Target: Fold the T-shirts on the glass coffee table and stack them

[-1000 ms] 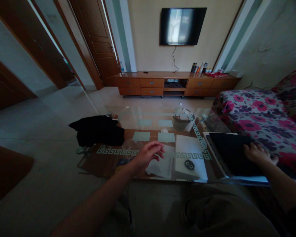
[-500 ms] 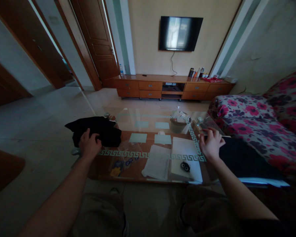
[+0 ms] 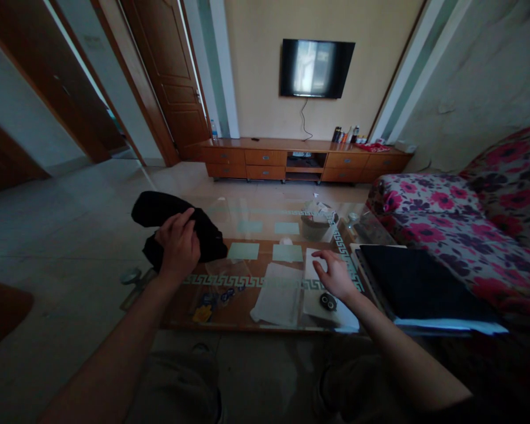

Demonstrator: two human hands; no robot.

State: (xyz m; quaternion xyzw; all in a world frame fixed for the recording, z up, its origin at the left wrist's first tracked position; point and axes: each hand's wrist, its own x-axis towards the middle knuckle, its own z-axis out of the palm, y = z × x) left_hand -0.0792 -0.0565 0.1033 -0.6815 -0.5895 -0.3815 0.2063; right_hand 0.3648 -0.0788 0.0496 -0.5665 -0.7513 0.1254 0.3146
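At the left end of the glass coffee table (image 3: 234, 206) lies a bunched black cloth (image 3: 159, 206), which looks like a garment. My left hand (image 3: 180, 244) is closed on it, with the fingertips partly hidden against the fabric. My right hand (image 3: 334, 275) hovers over the right half of the table, its fingers loosely bent and apart, holding nothing. Below it are white paper sheets (image 3: 311, 274) and a small black object with two pale rings (image 3: 328, 302). To the right of that hand rests a dark flat folder-like stack (image 3: 424, 282).
A wastebasket (image 3: 315, 228) shows through the glass at the far right. Beneath the near glass are a plastic bag (image 3: 225, 277) and a yellow item (image 3: 202, 313). A flowered sofa (image 3: 428, 218) stands at right; a low cabinet (image 3: 265, 158) is ahead, under a television (image 3: 317, 69).
My left hand has moved right and turned inward, shifting and reshaping the black cloth. My right hand has left the dark stack and moved left over the papers. The view has shifted slightly.
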